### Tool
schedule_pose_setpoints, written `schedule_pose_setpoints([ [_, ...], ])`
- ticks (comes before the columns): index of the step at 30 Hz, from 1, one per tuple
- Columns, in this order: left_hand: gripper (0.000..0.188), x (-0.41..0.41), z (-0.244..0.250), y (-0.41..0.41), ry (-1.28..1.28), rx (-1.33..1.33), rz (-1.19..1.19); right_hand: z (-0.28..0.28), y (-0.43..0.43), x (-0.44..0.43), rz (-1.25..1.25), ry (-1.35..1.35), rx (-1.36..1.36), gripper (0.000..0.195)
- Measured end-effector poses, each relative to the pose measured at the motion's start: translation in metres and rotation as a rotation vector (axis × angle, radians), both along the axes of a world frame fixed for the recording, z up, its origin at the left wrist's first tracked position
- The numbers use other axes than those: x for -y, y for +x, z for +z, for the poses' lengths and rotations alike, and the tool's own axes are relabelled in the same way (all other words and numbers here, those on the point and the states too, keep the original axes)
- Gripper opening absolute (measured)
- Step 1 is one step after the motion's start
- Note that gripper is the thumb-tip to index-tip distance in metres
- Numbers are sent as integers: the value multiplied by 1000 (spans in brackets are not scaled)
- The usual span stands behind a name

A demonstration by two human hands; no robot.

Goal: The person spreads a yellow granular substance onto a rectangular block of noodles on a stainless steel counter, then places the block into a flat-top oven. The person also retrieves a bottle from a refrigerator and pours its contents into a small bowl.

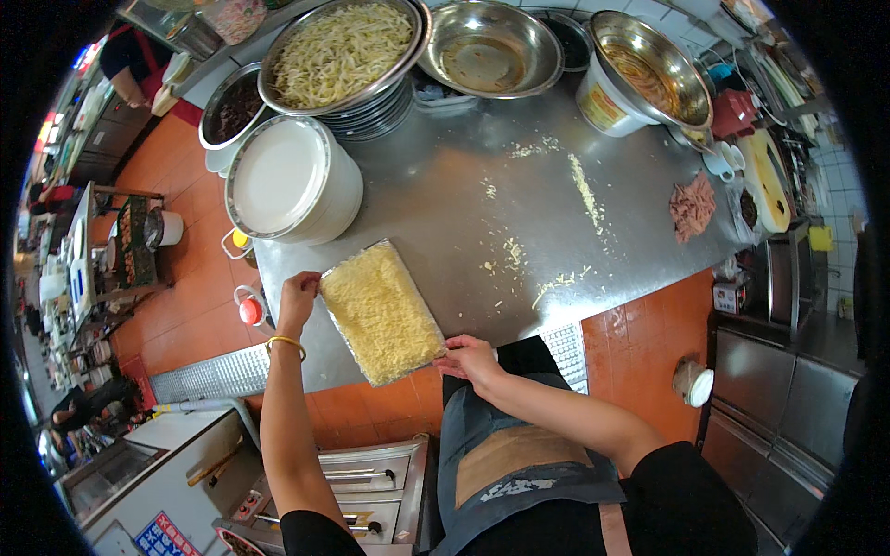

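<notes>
A rectangular tray of pale yellow shreds [382,313], which look like grated cheese, is held between my two hands. A thin silvery rim, like foil or metal, shows around it. My left hand [299,299], with a gold bangle at the wrist, pinches the tray's left corner. At the opposite, lower right corner, my right hand [469,358] grips the edge. The tray's near part juts past the front edge of the steel table [431,181]; whether its far part rests on the top I cannot tell. Loose shreds [587,191] lie scattered on the steel to the right.
Left of the tray stands a tall stack of white plates [281,177]. Behind it are a steel bowl of bean sprouts [344,52] and a wide steel bowl [490,52]. A pink cloth [692,206] lies far right. A steel appliance with lids [375,486] stands below left.
</notes>
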State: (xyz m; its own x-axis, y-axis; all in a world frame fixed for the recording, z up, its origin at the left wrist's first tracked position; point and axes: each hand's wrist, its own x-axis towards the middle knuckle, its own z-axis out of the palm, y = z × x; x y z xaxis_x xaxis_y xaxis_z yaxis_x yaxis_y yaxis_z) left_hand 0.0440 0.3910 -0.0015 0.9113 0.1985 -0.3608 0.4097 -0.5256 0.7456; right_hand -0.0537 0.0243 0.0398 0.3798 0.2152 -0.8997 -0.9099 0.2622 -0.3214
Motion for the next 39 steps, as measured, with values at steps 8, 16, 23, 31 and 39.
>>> schedule_pose_setpoints([
  [8, 27, 55, 36, -3, 470, 266, 76, -4, -8, 9, -27, 53, -11, 22],
  [16, 41, 329, 52, -67, 5, 523, 101, -29, -8, 159, 325, 91, -64, 29],
  [23, 35, 377, -1, -31, 153, 571, 536, -65, 6, 271, 377, 201, -40, 35],
  [31, 33, 462, -12, 58, -135, 681, 451, -81, 11, 281, 384, 311, -70, 34],
  [39, 35, 355, -16, 118, -339, 692, 658, -96, 14, 291, 354, 322, -153, 34],
])
